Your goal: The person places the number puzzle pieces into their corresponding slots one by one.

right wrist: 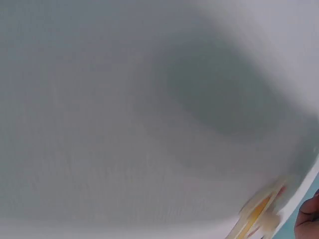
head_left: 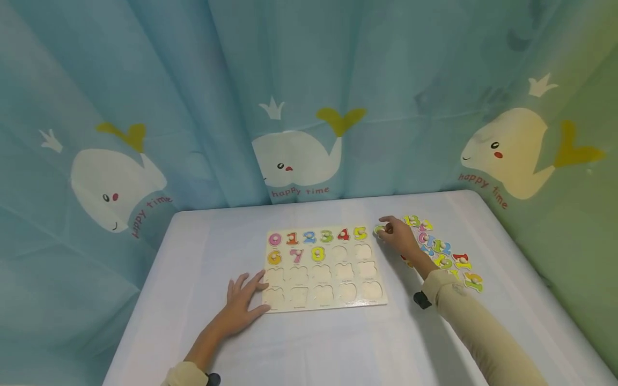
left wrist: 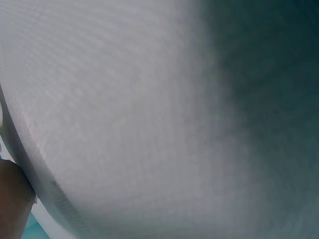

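A wooden number puzzle board (head_left: pixel 309 307) lies flat on the table. Pieces 0 to 5 fill its top row, and 6, 7 and 8 (head_left: pixel 318 253) sit in the second row; the other recesses are bare. My left hand (head_left: pixel 237 310) rests with spread fingers at the board's left edge. Just past the upper right corner, my right hand (head_left: pixel 402 239) pinches a small green-edged puzzle piece (head_left: pixel 379 229), partly hidden by the fingers. In the right wrist view, a finger (right wrist: pixel 308 219) shows at the lower right corner.
Loose number pieces (head_left: pixel 442 246) lie in a cluster to the right of the board, some beneath my right forearm. One blurred yellow piece (right wrist: pixel 255 214) appears low in the right wrist view. A white cloth covers the table (head_left: pixel 328 348); a whale-print curtain (head_left: pixel 217 161) hangs behind.
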`<state>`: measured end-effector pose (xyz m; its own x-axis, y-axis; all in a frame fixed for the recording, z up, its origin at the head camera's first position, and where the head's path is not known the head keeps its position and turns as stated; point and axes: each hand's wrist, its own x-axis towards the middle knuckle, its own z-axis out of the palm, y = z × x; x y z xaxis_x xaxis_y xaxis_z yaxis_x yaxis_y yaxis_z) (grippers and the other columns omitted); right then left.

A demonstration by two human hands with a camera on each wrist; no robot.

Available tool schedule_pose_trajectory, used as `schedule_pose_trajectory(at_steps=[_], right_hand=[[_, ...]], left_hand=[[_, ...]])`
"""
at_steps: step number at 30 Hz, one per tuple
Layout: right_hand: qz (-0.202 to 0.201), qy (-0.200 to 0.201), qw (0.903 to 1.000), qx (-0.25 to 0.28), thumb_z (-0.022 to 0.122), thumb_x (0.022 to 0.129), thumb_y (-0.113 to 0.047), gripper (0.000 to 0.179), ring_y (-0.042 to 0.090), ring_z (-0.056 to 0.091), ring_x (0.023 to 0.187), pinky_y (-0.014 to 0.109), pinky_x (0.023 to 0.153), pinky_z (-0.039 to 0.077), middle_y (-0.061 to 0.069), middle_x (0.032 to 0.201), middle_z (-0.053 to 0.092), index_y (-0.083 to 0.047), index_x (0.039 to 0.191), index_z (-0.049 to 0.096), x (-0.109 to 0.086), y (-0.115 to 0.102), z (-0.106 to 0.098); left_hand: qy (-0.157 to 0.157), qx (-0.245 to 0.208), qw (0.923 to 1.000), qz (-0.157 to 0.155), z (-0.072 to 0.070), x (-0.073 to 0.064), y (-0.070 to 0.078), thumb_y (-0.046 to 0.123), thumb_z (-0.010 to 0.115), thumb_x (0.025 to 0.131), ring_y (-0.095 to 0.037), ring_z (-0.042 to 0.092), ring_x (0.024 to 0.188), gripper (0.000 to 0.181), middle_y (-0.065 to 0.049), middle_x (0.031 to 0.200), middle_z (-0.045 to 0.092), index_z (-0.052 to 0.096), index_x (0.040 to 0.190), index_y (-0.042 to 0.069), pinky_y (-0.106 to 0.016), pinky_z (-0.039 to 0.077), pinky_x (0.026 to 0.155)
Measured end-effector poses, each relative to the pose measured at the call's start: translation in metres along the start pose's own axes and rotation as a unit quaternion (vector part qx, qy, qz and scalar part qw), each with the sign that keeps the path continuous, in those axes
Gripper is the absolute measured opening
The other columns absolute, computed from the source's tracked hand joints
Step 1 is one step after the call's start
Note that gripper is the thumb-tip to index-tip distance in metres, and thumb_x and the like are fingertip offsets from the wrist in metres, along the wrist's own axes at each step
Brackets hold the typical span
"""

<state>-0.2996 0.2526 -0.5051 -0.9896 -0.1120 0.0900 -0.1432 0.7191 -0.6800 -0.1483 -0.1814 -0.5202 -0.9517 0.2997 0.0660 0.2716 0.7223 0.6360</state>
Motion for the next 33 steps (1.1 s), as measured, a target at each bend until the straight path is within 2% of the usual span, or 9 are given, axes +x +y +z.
schedule_pose_trajectory(at_steps=[4, 6, 8, 10, 13, 15, 20, 26, 33], right_hand=[[-0.044, -0.035, 0.9984, 0.008, 0.067, 0.086, -0.013, 0.037, 0.022, 0.052, 0.073, 0.037, 0.065, 0.044, 0.009, 0.083, 0.058, 0.004, 0.118, 0.056, -0.012, -0.016, 0.016], [-0.081, -0.049, 0.9955, 0.007, 0.067, 0.086, -0.014, 0.036, 0.02, 0.05, 0.071, 0.035, 0.062, 0.043, 0.007, 0.08, 0.056, 0.005, 0.115, 0.057, -0.018, -0.023, 0.023], [-0.096, -0.055, 0.9938, 0.011, 0.067, 0.085, -0.013, 0.035, 0.019, 0.049, 0.07, 0.034, 0.061, 0.042, 0.005, 0.078, 0.055, 0.004, 0.115, 0.057, -0.024, -0.029, 0.029], [-0.091, -0.048, 0.9946, 0.008, 0.067, 0.085, -0.012, 0.035, 0.019, 0.048, 0.07, 0.033, 0.061, 0.042, 0.005, 0.079, 0.054, 0.003, 0.116, 0.058, -0.026, -0.033, 0.033], [-0.051, -0.033, 0.998, 0.015, 0.068, 0.085, -0.01, 0.036, 0.018, 0.05, 0.071, 0.032, 0.062, 0.043, 0.004, 0.08, 0.056, 0.001, 0.117, 0.058, -0.026, -0.036, 0.035], [-0.039, -0.036, 0.9984, 0.018, 0.069, 0.085, -0.012, 0.036, 0.017, 0.051, 0.072, 0.03, 0.062, 0.044, 0.003, 0.081, 0.057, 0.0, 0.118, 0.058, -0.025, -0.039, 0.037], [-0.049, -0.066, 0.9966, 0.008, 0.071, 0.085, -0.015, 0.036, 0.014, 0.053, 0.072, 0.031, 0.066, 0.046, 0.001, 0.08, 0.059, -0.002, 0.116, 0.059, -0.026, -0.055, 0.048], [-0.055, -0.044, 0.9975, 0.002, 0.073, 0.082, -0.012, 0.037, 0.015, 0.053, 0.07, 0.032, 0.064, 0.046, 0.002, 0.078, 0.06, -0.001, 0.115, 0.059, -0.026, -0.069, 0.066], [-0.061, -0.047, 0.9968, -0.024, 0.072, 0.083, -0.011, 0.043, 0.013, 0.052, 0.066, 0.03, 0.061, 0.046, 0.001, 0.075, 0.06, 0.002, 0.121, 0.057, -0.024, -0.082, 0.078]], left_hand=[[-0.004, -0.001, 1.0, 0.003, -0.001, 0.0, -0.001, 0.034, 0.069, 0.083, -0.039, 0.016, 0.135, 0.052, -0.005, 0.148, 0.035, 0.054, 0.128, 0.013, -0.062, -0.007, 0.104], [-0.007, 0.001, 1.0, 0.001, 0.0, 0.0, -0.001, 0.035, 0.069, 0.083, -0.039, 0.015, 0.136, 0.05, -0.004, 0.149, 0.034, 0.055, 0.127, 0.014, -0.062, -0.007, 0.104], [-0.006, 0.004, 1.0, -0.001, 0.0, 0.0, -0.001, 0.036, 0.068, 0.083, -0.039, 0.015, 0.136, 0.049, -0.003, 0.149, 0.034, 0.055, 0.126, 0.015, -0.062, -0.007, 0.104], [-0.007, 0.007, 0.9999, -0.003, 0.0, -0.001, -0.001, 0.037, 0.068, 0.084, -0.039, 0.015, 0.136, 0.049, -0.003, 0.149, 0.033, 0.055, 0.126, 0.015, -0.062, -0.007, 0.104], [-0.011, 0.006, 0.9999, -0.003, 0.0, -0.001, -0.002, 0.037, 0.067, 0.084, -0.039, 0.014, 0.136, 0.05, -0.003, 0.15, 0.033, 0.054, 0.127, 0.015, -0.062, -0.008, 0.104], [-0.012, 0.002, 0.9999, -0.003, -0.001, -0.001, -0.002, 0.037, 0.068, 0.084, -0.039, 0.014, 0.136, 0.052, -0.003, 0.149, 0.033, 0.054, 0.128, 0.015, -0.061, -0.009, 0.104], [-0.013, 0.002, 0.9999, -0.003, 0.001, 0.001, -0.003, 0.038, 0.067, 0.084, -0.038, 0.014, 0.137, 0.053, -0.002, 0.149, 0.033, 0.053, 0.129, 0.015, -0.061, -0.009, 0.104], [-0.016, 0.004, 0.9999, -0.004, 0.001, 0.001, 0.0, 0.038, 0.067, 0.084, -0.038, 0.014, 0.136, 0.049, -0.002, 0.15, 0.032, 0.055, 0.126, 0.014, -0.061, -0.009, 0.104], [-0.009, 0.007, 0.9999, -0.002, 0.0, 0.0, -0.002, 0.037, 0.068, 0.084, -0.038, 0.014, 0.136, 0.048, -0.003, 0.15, 0.032, 0.056, 0.124, 0.014, -0.062, -0.008, 0.104]])
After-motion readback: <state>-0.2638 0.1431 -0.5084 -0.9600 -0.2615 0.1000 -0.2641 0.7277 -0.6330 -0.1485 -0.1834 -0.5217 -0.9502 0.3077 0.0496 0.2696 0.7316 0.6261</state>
